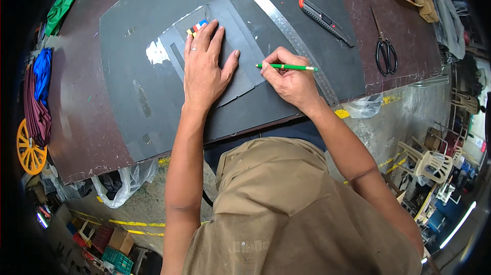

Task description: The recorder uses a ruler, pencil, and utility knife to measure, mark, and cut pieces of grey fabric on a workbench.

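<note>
My left hand [207, 65] lies flat, fingers stretched out, over a grey template [179, 28] with a slot and a small multicoloured patch [195, 27]. Beneath the palm, part of the template is hidden. A flat dark grey sheet [235, 24] lies with it, and its right edge runs toward the pencil. In my right hand [294, 81] a green pencil [291, 66] is pinched, its tip at the sheet's right edge. Just right of that hand, a long metal ruler [279, 19] lies on the black mat [138, 39].
A red-and-black utility knife [326, 21] rests beyond the ruler. Black-handled scissors [386, 56] lie farther right on the brown table [87, 121]. Blue cloth [42, 78] and an orange wheel [31, 147] are at the left edge. Plastic bags [127, 185] hang below the front edge.
</note>
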{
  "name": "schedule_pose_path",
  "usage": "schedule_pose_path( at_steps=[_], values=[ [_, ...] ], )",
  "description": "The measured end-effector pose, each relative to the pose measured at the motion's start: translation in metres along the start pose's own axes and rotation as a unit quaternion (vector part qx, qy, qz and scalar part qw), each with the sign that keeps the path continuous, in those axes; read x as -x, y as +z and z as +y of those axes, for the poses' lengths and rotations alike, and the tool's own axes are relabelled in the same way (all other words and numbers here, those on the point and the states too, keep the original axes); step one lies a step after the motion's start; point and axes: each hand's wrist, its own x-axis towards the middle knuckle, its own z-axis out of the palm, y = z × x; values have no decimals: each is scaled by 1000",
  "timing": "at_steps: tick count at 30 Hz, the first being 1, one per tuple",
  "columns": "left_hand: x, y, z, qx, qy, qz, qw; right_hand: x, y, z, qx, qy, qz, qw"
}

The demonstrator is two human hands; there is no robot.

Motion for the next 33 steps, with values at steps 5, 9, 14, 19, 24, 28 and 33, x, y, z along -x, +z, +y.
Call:
schedule_pose_path(
  at_steps=[5, 9, 14, 19, 24, 28, 33],
  values=[
    [3, -5, 2, -1, 0, 1, 1000, -1, -6, -22, 29, 10, -48, 998],
    [5, -28, 9, -12, 7, 14, 1000, -3, -9, -45, 75, -62, -74, 992],
    [22, -63, 35, -13, 0, 10, 1000, 19, -13, -83, 77, -69, -78, 992],
    [18, -77, 80, -8, 6, 15, 1000, 36, -53, -109, 5, 101, -95, 990],
    [12, -76, 115, -5, -3, 1, 1000, 47, -83, -102, -136, 144, -36, 980],
    [13, -78, 110, -17, 8, 1, 1000, 24, -99, -109, -260, 118, 33, 958],
    [22, -79, 77, -14, -3, 4, 1000, -14, -64, -110, -202, 84, 20, 976]
  ],
)
